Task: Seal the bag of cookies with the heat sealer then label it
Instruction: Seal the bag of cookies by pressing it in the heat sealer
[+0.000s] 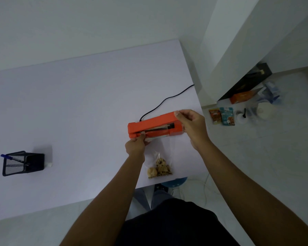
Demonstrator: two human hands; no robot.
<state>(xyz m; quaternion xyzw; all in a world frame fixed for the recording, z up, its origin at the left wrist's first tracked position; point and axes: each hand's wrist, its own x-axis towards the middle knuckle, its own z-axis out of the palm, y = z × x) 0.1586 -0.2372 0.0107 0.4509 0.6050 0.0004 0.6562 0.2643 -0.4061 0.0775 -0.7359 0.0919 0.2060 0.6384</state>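
An orange heat sealer (pixel 153 124) lies on the white table (pixel 78 103) near its right edge, its arm slightly raised. A clear plastic bag of cookies (pixel 159 168) lies in front of it, with its open top fed into the sealer's jaw. My left hand (pixel 136 145) pinches the bag's top edge at the sealer's left end. My right hand (pixel 192 126) grips the right end of the sealer's arm.
A black power cord (pixel 167 99) runs from the sealer off the table's right edge. A black mesh pen holder (pixel 22 164) with a blue pen stands at the left, with a small white block beside it. Snack packets (pixel 221 115) and boxes lie on the floor to the right.
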